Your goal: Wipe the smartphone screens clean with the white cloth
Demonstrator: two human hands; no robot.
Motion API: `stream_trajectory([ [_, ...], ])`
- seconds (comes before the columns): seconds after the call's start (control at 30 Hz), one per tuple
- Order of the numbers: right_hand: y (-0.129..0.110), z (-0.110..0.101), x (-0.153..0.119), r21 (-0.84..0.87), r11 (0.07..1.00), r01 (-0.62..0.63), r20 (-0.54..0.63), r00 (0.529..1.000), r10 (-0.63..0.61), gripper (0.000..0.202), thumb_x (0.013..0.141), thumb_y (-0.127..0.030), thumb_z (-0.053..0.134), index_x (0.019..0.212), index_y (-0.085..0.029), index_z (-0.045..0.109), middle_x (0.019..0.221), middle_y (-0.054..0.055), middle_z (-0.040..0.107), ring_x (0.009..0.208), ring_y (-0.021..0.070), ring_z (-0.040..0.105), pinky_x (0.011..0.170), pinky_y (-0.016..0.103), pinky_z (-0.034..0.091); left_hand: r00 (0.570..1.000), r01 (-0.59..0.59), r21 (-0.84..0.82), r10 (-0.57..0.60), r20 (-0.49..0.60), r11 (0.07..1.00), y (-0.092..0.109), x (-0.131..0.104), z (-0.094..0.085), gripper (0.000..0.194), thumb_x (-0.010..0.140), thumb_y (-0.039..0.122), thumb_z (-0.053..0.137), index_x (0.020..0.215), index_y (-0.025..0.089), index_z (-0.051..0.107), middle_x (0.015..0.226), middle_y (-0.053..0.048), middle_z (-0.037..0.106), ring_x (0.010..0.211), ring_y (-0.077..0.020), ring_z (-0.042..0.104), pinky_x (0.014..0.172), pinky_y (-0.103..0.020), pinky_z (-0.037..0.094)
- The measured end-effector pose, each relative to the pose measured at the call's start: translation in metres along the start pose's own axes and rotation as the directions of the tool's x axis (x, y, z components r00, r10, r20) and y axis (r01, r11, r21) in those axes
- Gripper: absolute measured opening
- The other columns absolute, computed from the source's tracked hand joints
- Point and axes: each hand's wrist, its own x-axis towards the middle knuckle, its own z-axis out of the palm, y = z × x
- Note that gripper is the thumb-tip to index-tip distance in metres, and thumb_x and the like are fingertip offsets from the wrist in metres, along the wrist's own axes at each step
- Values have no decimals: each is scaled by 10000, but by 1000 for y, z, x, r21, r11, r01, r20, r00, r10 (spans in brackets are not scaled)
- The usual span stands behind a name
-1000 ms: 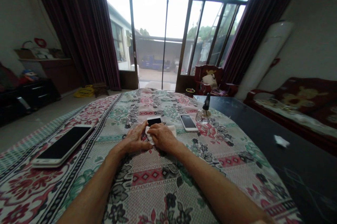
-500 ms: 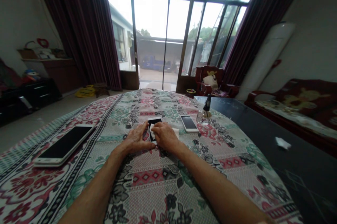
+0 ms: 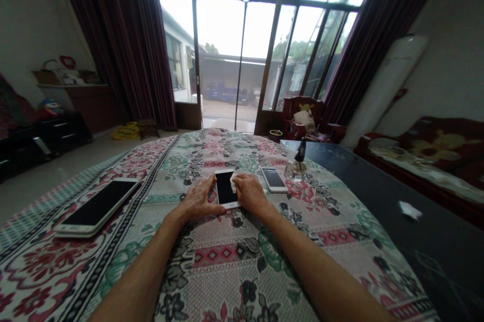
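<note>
A white smartphone with a dark screen lies on the patterned tablecloth between my hands. My left hand holds it along the left side, thumb at the lower edge and fingertips near the upper left corner. Pinched in my right hand is a small white tissue, which touches the right part of the screen. Just right of that hand lies a second white smartphone. Behind it stands a clear bottle with a black nozzle top.
At the left lies a larger white device with a dark screen, apparently stacked on another. A dark glossy table adjoins on the right, with a crumpled white tissue on it. Beyond are a wooden armchair and glass doors.
My right hand has moved right across the phone with the tissue, uncovering most of the screen. My left hand keeps its hold. The view has shifted slightly.
</note>
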Motion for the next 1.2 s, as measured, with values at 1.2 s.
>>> stream_trajectory([
  [1.2, 11, 33, 57, 146, 951, 273, -3, 961, -275, 353, 836, -87, 452, 1093, -185, 672, 1170, 62, 666, 1074, 182, 589, 984, 296, 382, 1000, 3, -44, -3, -5, 999, -1, 1, 1, 1061, 658, 482, 660, 1496, 159, 95, 1489, -136, 350, 1386, -337, 260, 1104, -492, 213],
])
